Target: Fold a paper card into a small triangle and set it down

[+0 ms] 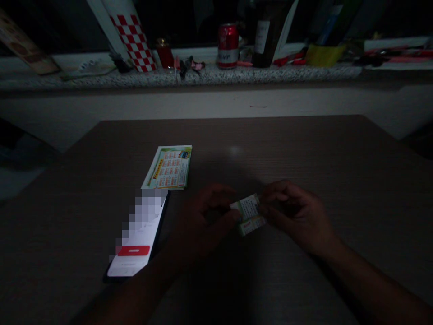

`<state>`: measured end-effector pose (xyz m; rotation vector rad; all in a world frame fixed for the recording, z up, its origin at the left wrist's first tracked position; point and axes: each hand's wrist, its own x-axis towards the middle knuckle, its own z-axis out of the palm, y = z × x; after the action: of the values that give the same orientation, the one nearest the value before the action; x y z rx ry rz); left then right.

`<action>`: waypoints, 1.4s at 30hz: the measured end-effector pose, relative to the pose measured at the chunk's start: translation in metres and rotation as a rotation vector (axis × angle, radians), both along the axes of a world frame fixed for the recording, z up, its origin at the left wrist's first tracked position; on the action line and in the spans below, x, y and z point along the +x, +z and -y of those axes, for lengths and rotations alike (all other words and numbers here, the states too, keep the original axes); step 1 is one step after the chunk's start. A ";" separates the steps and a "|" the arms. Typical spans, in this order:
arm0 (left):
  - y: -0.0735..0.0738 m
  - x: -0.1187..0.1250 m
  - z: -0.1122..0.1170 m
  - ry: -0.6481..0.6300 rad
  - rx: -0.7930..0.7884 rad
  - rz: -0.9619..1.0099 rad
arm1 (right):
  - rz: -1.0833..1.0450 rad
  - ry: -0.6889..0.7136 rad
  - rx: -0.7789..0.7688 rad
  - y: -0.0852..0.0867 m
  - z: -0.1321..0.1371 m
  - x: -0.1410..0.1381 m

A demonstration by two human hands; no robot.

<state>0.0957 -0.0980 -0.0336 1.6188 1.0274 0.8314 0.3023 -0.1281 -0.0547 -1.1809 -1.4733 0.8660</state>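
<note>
Above the table, a small printed paper ticket (249, 211) is held between my two hands. Its left edge is pinched by the thumb and fingers of my left hand (206, 216). At its right edge, the fingertips of my right hand (297, 214) close on it. The ticket has lines of dark text and a green and orange print, too dim to read. To the left of my hands lies a stack of larger printed tickets (171, 168) with rows of orange marks. A lit smartphone (135, 266) lies just in front of that stack, beside my left forearm.
The brown wooden table (304, 149) ends at a pale wall. On the speckled stone sill (209, 76) behind stand a red-and-white checkered tube (133, 40), a red drink can (228, 47), a dark labelled container (267, 43) and a yellow holder (324, 55).
</note>
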 end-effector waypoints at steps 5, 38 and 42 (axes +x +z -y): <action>-0.004 0.001 -0.003 -0.023 -0.050 0.033 | -0.169 0.030 -0.121 0.002 -0.003 0.001; 0.006 -0.016 -0.002 -0.140 0.489 0.127 | 0.062 0.033 0.419 0.014 0.013 -0.004; 0.008 -0.016 -0.003 -0.176 0.487 0.173 | 0.046 0.023 0.466 0.014 0.017 -0.008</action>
<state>0.0797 -0.0952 -0.0258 1.9675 0.5732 1.1374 0.2942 -0.1453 -0.0412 -0.8395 -1.6184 0.4724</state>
